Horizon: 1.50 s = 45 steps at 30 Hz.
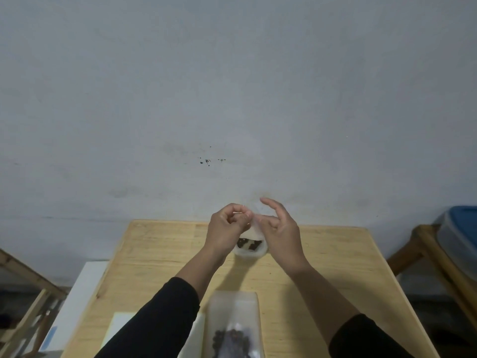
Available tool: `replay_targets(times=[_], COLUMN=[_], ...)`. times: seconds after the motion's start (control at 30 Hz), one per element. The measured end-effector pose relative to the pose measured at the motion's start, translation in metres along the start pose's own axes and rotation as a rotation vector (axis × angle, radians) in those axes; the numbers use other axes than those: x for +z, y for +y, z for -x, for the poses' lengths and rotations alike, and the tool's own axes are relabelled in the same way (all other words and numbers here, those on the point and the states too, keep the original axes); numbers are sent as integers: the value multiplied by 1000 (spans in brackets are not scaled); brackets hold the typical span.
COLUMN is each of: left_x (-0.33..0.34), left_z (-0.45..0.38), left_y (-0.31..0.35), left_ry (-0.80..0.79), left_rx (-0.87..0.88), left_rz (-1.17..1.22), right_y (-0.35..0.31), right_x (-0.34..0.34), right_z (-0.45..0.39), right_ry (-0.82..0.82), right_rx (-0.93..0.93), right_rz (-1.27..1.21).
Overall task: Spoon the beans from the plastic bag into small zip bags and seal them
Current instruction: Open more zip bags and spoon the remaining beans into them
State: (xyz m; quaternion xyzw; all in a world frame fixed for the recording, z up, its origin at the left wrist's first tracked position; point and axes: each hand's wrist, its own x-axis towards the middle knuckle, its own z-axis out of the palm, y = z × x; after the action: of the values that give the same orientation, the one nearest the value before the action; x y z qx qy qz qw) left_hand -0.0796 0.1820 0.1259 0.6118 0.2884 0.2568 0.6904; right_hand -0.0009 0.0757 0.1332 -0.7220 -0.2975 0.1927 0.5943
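The zip bag (249, 244) is held up above the far middle of the bench (322, 275), between both hands, with a dark clump of beans (248, 244) showing in its lower part; its clear upper part is pale against the wall and hard to trace, and its sides are covered by the hands. The left hand (227, 228) has curled fingers pinching the bag's top edge. The right hand (280, 228) holds the bag's other side with thumb and lower fingers, as far as can be seen, while its forefinger lifts free above; the exact contact is hidden behind the hand. Nearer than the zip bag, at the bench's near edge, lies the plastic bag (233, 324), clear, with dark beans in it, cut off by the bottom of the frame. Left of it a white sheet (117, 329) is partly covered by the left sleeve (160, 319). Right of the bench, a blue-lidded tub (462, 228) sits on a wooden frame, cut off at the edge.
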Motion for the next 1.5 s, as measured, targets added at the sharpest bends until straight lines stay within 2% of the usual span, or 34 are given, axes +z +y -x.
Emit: replay_targets(times=[0.2, 0.3, 0.4, 0.5, 0.7, 0.9, 1.0, 1.17, 1.33, 1.5], left_x=[6, 8, 10, 12, 11, 10, 3, -5, -18, -30], left_z=[2, 5, 5, 5, 7, 6, 8, 7, 7, 7], left_y=[-3, -4, -5, -1, 5, 2, -4, -9, -12, -25], left_ry=[80, 120, 157, 195, 166, 162, 174, 136, -97, -263], left_rx=[103, 160, 160, 143, 81, 116, 153, 165, 185, 345], left_rz=[-375, -509, -507, -481, -420, -484, -534, -507, -438, -710], right_y=[9, 9, 11, 11, 12, 16, 18, 14, 7, 4], right_x=[4, 5, 6, 6, 7, 14, 8, 7, 10, 17], right_z=[-1, 0, -1, -3, -8, -6, -9, -11, -8, -7], right_ry=[45, 83, 100, 48, 9, 70, 131, 32, -65, -95], right_rx=[-150, -166, -124, -123, -103, -154, -93, -129, -196, -212], right_rz=[217, 266, 266, 280, 339, 391, 462, 549, 555, 556])
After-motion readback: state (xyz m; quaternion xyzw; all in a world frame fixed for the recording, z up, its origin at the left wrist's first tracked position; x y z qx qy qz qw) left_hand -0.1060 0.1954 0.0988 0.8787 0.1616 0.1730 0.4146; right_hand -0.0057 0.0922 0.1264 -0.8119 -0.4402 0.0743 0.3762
